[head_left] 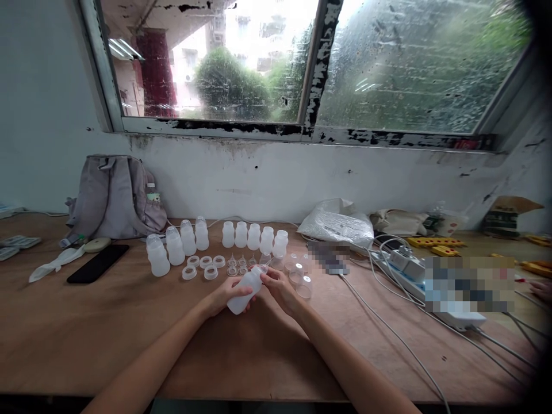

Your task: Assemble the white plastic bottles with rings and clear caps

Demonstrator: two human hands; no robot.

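My left hand is wrapped round the body of a frosted white baby bottle, tilted with its neck up to the right. At the neck, the fingers of my right hand are closed on a white collar ring; a thin clear tip shows above it, partly hidden. Just beyond my hands stand several clear teats with long tips. White collar rings lie to their left, clear caps to their right. Capped bottles stand at the back left, and uncapped ones behind the teats.
A grey backpack leans on the wall, with a black phone in front. At right are a plastic bag, a white power strip, loose cables and yellow pieces. Another person's hand shows at the far right edge.
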